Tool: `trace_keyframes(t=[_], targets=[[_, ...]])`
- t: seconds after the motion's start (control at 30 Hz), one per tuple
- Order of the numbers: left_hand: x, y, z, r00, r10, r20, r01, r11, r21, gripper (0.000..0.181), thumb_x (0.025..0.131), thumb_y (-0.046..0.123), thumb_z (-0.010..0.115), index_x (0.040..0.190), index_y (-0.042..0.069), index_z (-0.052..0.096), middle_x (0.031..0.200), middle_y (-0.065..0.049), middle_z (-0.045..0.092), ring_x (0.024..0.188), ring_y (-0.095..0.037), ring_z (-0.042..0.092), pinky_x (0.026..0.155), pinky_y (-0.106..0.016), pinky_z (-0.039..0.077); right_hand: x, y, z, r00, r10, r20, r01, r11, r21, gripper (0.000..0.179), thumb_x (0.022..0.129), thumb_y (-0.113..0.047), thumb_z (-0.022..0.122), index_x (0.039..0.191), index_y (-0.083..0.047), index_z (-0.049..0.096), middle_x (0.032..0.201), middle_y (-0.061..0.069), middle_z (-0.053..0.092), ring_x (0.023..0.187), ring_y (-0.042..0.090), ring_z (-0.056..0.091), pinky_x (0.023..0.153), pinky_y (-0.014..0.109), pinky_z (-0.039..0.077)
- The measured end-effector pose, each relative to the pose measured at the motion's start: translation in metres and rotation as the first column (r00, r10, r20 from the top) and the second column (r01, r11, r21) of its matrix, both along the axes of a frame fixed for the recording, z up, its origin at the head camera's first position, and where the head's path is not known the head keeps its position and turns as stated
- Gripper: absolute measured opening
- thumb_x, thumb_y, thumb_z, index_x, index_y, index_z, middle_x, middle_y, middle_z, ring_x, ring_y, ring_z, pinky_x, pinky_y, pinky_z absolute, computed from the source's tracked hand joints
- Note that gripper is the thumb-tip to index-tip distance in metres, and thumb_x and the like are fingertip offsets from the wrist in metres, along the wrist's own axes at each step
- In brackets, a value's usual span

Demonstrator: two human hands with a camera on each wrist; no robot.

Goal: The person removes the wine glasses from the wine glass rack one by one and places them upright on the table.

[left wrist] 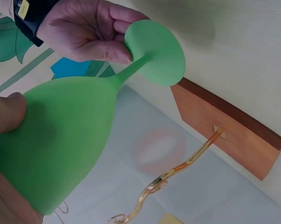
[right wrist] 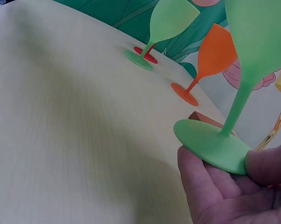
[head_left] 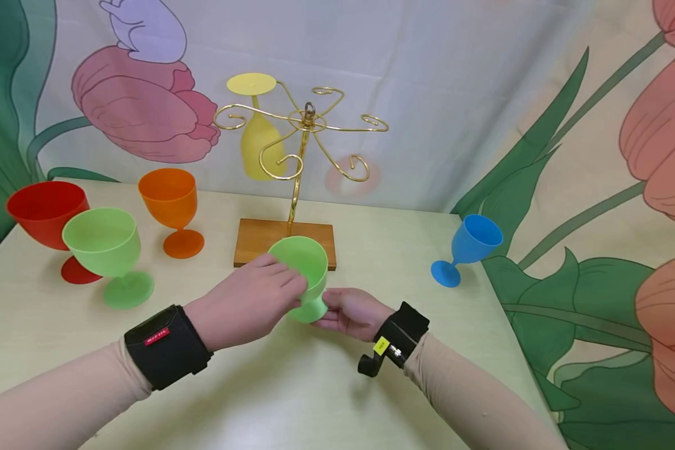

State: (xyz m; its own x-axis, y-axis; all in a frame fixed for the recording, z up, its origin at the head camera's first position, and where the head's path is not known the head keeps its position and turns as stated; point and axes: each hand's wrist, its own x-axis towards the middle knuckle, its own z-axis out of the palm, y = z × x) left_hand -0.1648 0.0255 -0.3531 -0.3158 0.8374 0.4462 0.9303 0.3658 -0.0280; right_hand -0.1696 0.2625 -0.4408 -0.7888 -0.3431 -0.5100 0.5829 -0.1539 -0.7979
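Between both hands a light green plastic goblet [head_left: 306,262] is held above the table, tilted, its mouth toward the head camera. My left hand [head_left: 247,300] grips the bowl from the left; the left wrist view shows the thumb [left wrist: 10,112] on the bowl. With thumb and fingers my right hand [head_left: 354,312] pinches the round foot [right wrist: 213,144]. Just behind stands a gold metal rack [head_left: 300,156] with curled arms on a wooden base [head_left: 259,237]. A yellow goblet [head_left: 261,144] hangs upside down from one of its arms.
On the left of the table [head_left: 247,400] stand a red goblet [head_left: 50,212], another green goblet [head_left: 104,244] and an orange goblet [head_left: 169,197]. A blue goblet [head_left: 475,240] stands near the right edge. A flower-printed cloth [head_left: 427,94] hangs behind.
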Motion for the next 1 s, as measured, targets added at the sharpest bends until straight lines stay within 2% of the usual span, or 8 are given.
trace_keyframes(t=[0.17, 0.27, 0.33, 0.47, 0.53, 0.63, 0.83, 1.0], targets=[[-0.002, -0.011, -0.004, 0.998, 0.026, 0.050, -0.025, 0.999, -0.031, 0.023, 0.088, 0.022, 0.067, 0.080, 0.012, 0.048, 0.070, 0.007, 0.047, 0.070, -0.012, 0.047, 0.076, -0.032, 0.042, -0.004, -0.001, 0.002, 0.992, 0.057, -0.112, -0.032, 0.976, 0.215, 0.037, 0.103, -0.012, 0.036, 0.135, 0.004, 0.047, 0.128, 0.025, 0.059, 0.107, 0.028, 0.061, 0.101, 0.047, 0.046], [-0.004, -0.025, -0.005, 0.995, 0.071, 0.071, -0.067, 0.996, -0.065, 0.025, 0.087, 0.021, 0.068, 0.079, 0.013, 0.046, 0.067, 0.007, 0.043, 0.068, -0.012, 0.045, 0.075, -0.032, 0.042, -0.007, 0.005, 0.004, 0.956, 0.139, -0.258, -0.007, 0.891, 0.455, 0.037, 0.102, -0.014, 0.040, 0.133, 0.003, 0.050, 0.127, 0.021, 0.062, 0.109, 0.026, 0.060, 0.100, 0.048, 0.048], [-0.005, -0.037, -0.004, 0.990, 0.113, 0.083, -0.106, 0.991, -0.085, 0.027, 0.085, 0.020, 0.070, 0.077, 0.014, 0.046, 0.064, 0.007, 0.041, 0.066, -0.012, 0.043, 0.073, -0.032, 0.040, -0.008, 0.013, 0.005, 0.898, 0.247, -0.365, 0.050, 0.765, 0.642, 0.036, 0.102, -0.017, 0.042, 0.132, 0.000, 0.052, 0.126, 0.017, 0.063, 0.111, 0.024, 0.059, 0.100, 0.047, 0.048], [-0.010, -0.064, -0.002, 0.972, 0.208, 0.108, -0.196, 0.974, -0.116, 0.030, 0.081, 0.017, 0.073, 0.073, 0.014, 0.045, 0.059, 0.006, 0.040, 0.062, -0.013, 0.042, 0.070, -0.031, 0.035, -0.012, 0.034, 0.007, 0.800, 0.436, -0.412, 0.210, 0.440, 0.873, 0.040, 0.101, -0.025, 0.045, 0.137, -0.010, 0.050, 0.134, 0.008, 0.057, 0.122, 0.019, 0.049, 0.105, 0.044, 0.043], [-0.015, -0.074, -0.001, 0.960, 0.256, 0.116, -0.241, 0.961, -0.135, 0.029, 0.081, 0.016, 0.073, 0.073, 0.013, 0.045, 0.057, 0.005, 0.041, 0.061, -0.014, 0.042, 0.069, -0.032, 0.034, -0.014, 0.043, 0.007, 0.791, 0.464, -0.398, 0.249, 0.350, 0.903, 0.045, 0.100, -0.030, 0.047, 0.141, -0.014, 0.045, 0.141, 0.005, 0.051, 0.128, 0.019, 0.043, 0.109, 0.045, 0.039], [-0.027, -0.085, -0.004, 0.940, 0.316, 0.127, -0.292, 0.940, -0.177, 0.026, 0.082, 0.015, 0.073, 0.074, 0.011, 0.048, 0.057, 0.004, 0.043, 0.062, -0.015, 0.045, 0.072, -0.036, 0.040, -0.017, 0.053, 0.007, 0.787, 0.468, -0.403, 0.277, 0.317, 0.907, 0.051, 0.099, -0.032, 0.049, 0.146, -0.014, 0.039, 0.147, 0.006, 0.044, 0.133, 0.019, 0.037, 0.112, 0.045, 0.035], [-0.054, -0.100, -0.015, 0.911, 0.379, 0.164, -0.338, 0.912, -0.232, 0.024, 0.082, 0.015, 0.072, 0.078, 0.009, 0.050, 0.056, 0.003, 0.045, 0.061, -0.016, 0.047, 0.073, -0.042, 0.043, -0.019, 0.053, 0.010, 0.789, 0.473, -0.393, 0.245, 0.344, 0.906, 0.056, 0.099, -0.034, 0.049, 0.148, -0.012, 0.034, 0.150, 0.008, 0.040, 0.134, 0.021, 0.034, 0.113, 0.046, 0.032], [-0.069, -0.110, -0.022, 0.893, 0.419, 0.162, -0.380, 0.897, -0.227, 0.022, 0.082, 0.014, 0.071, 0.080, 0.007, 0.050, 0.056, 0.002, 0.046, 0.060, -0.017, 0.047, 0.066, -0.041, 0.041, -0.018, 0.052, 0.010, 0.804, 0.464, -0.372, 0.223, 0.345, 0.912, 0.055, 0.099, -0.034, 0.049, 0.148, -0.013, 0.035, 0.150, 0.007, 0.040, 0.134, 0.020, 0.033, 0.113, 0.046, 0.032]])
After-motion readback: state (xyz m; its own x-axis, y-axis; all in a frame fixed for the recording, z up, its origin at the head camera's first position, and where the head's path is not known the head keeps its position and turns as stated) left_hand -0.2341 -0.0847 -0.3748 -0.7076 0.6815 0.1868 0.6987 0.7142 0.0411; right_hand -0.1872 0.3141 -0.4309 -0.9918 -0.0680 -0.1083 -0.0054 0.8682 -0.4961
